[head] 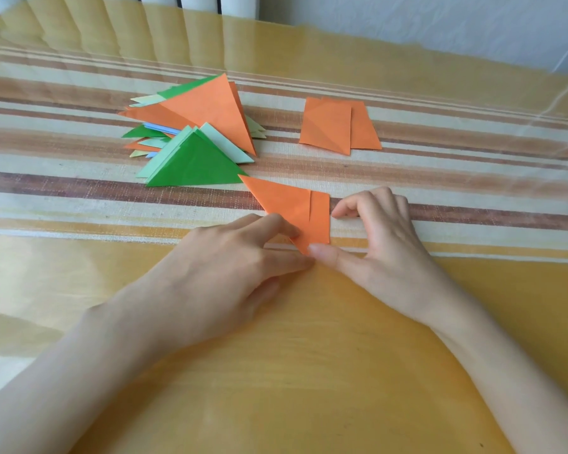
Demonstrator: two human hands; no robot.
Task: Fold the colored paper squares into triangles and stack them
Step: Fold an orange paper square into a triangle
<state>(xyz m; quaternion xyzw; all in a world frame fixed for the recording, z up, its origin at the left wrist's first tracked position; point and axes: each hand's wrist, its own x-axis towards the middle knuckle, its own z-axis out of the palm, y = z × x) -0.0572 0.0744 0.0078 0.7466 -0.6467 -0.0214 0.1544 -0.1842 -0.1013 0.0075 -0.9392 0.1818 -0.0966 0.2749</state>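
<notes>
At frame centre the orange paper (289, 208) lies folded, edges misaligned. The left hand (230, 257) presses flat fingers on its lower-left crease; the right hand (384, 237) only touches its bottom corner and right edge. Next, probably: sharpen the crease, then carry it to the pile (194, 132) at upper left.

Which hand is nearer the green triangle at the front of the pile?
Left. The left hand presses the orange paper just below and right of the green triangle; the right hand sits farther right, on that paper's far side.
</notes>
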